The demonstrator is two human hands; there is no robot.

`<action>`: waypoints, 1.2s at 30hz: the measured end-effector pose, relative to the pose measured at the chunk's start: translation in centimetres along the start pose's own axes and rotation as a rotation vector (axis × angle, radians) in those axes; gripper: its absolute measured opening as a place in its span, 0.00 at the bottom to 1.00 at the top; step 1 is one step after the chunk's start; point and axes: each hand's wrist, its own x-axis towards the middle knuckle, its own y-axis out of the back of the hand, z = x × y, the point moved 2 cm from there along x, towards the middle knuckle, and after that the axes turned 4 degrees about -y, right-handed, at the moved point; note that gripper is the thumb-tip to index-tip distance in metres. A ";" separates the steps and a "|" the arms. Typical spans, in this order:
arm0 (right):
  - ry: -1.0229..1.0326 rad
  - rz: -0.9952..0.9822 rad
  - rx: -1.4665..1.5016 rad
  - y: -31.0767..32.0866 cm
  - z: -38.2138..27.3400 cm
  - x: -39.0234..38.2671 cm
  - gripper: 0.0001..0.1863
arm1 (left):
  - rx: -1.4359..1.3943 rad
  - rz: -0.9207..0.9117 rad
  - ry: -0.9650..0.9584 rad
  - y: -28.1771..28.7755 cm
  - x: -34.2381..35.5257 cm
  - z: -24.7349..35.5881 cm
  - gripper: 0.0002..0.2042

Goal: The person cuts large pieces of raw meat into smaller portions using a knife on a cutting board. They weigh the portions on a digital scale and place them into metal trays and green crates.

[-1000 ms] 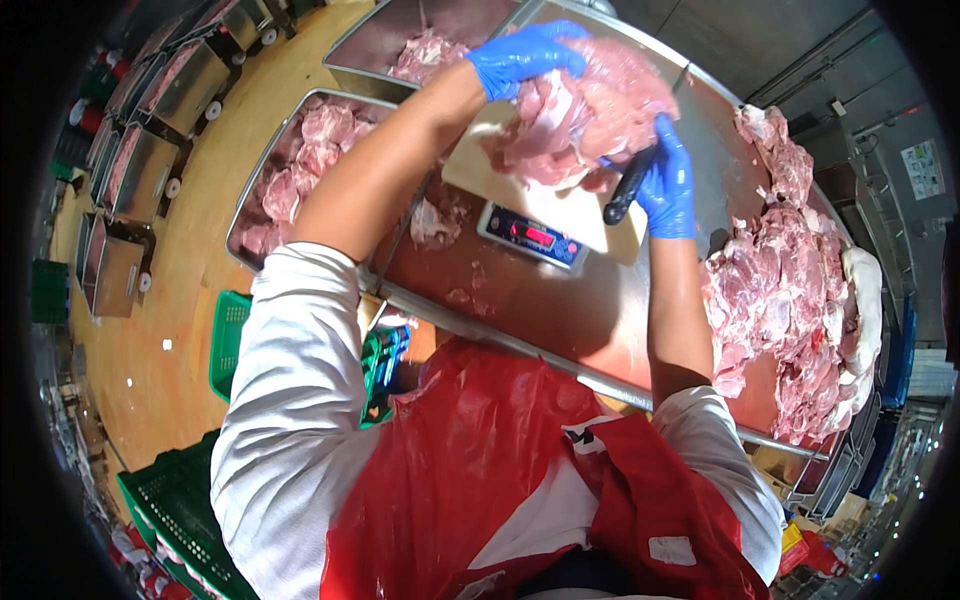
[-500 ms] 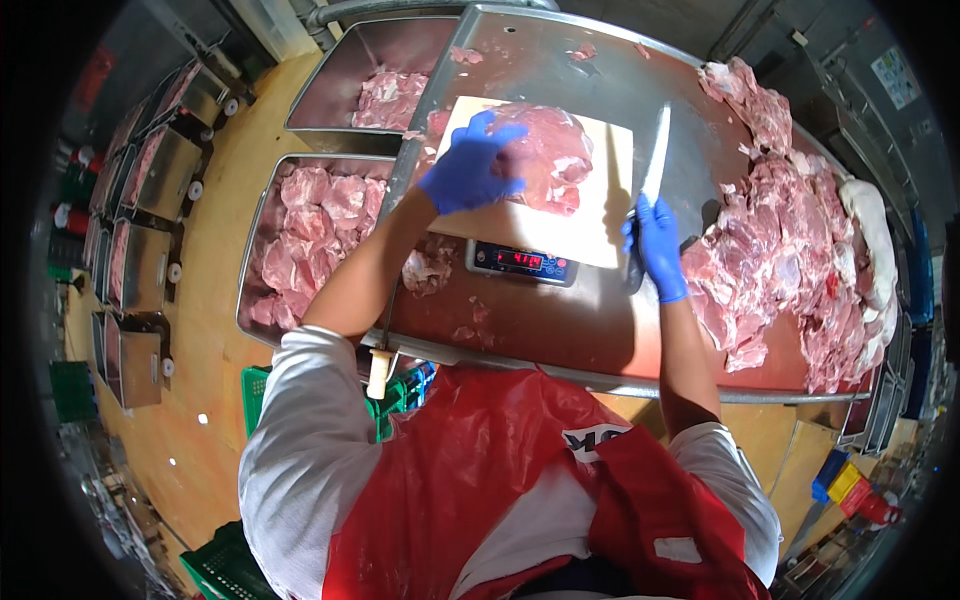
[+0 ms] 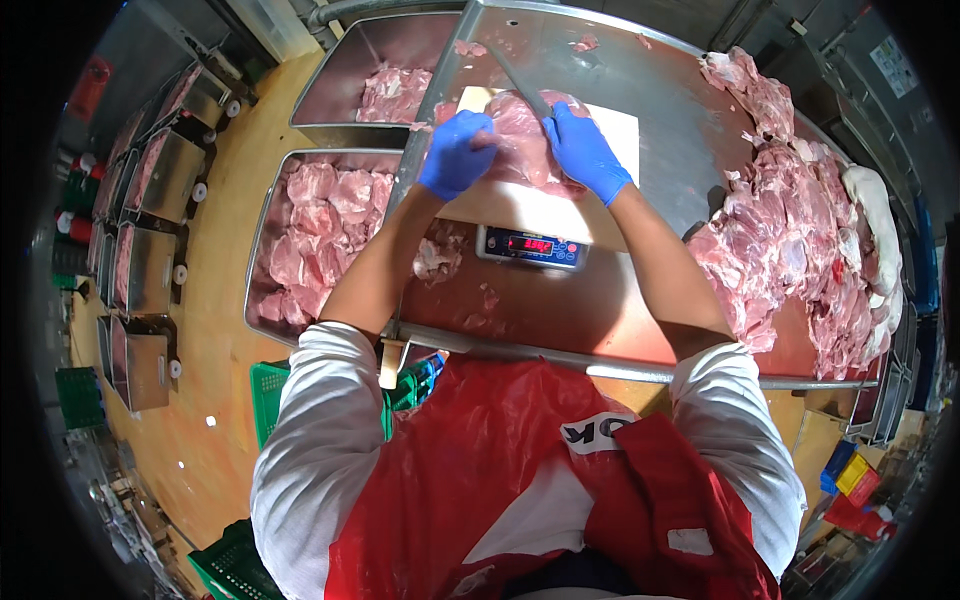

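Observation:
A large piece of raw pink meat [image 3: 520, 140] lies on a white cutting board [image 3: 615, 145], which rests on a small digital scale [image 3: 530, 247]. My left hand [image 3: 456, 157], in a blue glove, grips the meat's left edge with its fingers curled. In my blue-gloved right hand [image 3: 585, 155] is a knife [image 3: 518, 78], held over the right part of the meat. Its blade slants away to the far left, and its handle is hidden in my grip. Whether the edge is inside the meat I cannot tell.
Cut meat fills a metal tub [image 3: 320, 240] at the left; another tub [image 3: 400, 50] stands behind it. A big heap of meat [image 3: 790, 240] lies along the right of the steel table [image 3: 690, 110]. A wooden-handled tool [image 3: 391, 365] hangs at the near edge, above a green crate [image 3: 268, 400].
My right hand has brought the knife from the board's right side over to the meat, turning the blade to the far left. My left hand has closed on the meat's left edge.

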 end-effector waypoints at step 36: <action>-0.209 -0.319 -0.151 -6.3 -8.0 -1.2 0.13 | -0.403 0.086 0.458 3.5 -8.8 -3.2 0.04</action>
